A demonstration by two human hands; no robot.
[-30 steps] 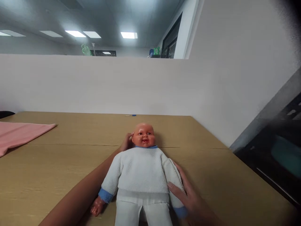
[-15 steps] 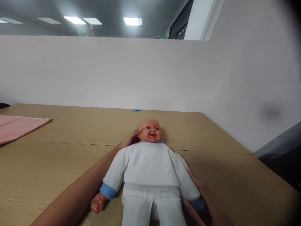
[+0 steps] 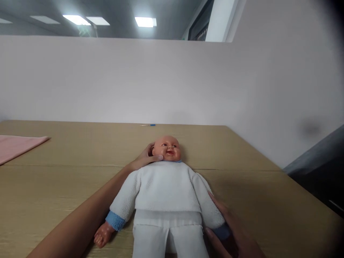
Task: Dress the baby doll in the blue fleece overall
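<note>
A baby doll (image 3: 165, 190) in a white fleece top and white trousers with blue cuffs lies on its back on the wooden table (image 3: 53, 186), head pointing away from me. My left hand (image 3: 145, 158) cups the left side of the doll's head, thumb under the chin and fingers behind the ear. My right hand (image 3: 228, 231) wraps around the doll's sleeve and blue cuff at the lower right, partly cut off by the frame's bottom edge.
A pink cloth (image 3: 16, 147) lies at the table's left edge. A small blue-tipped pen (image 3: 149, 125) rests at the far edge by the white partition wall (image 3: 134, 79). A dark object (image 3: 319, 168) stands to the right of the table.
My left thumb has slid from the doll's temple down under its chin. My right hand has shifted from the doll's side down to the sleeve cuff. The view has tilted slightly.
</note>
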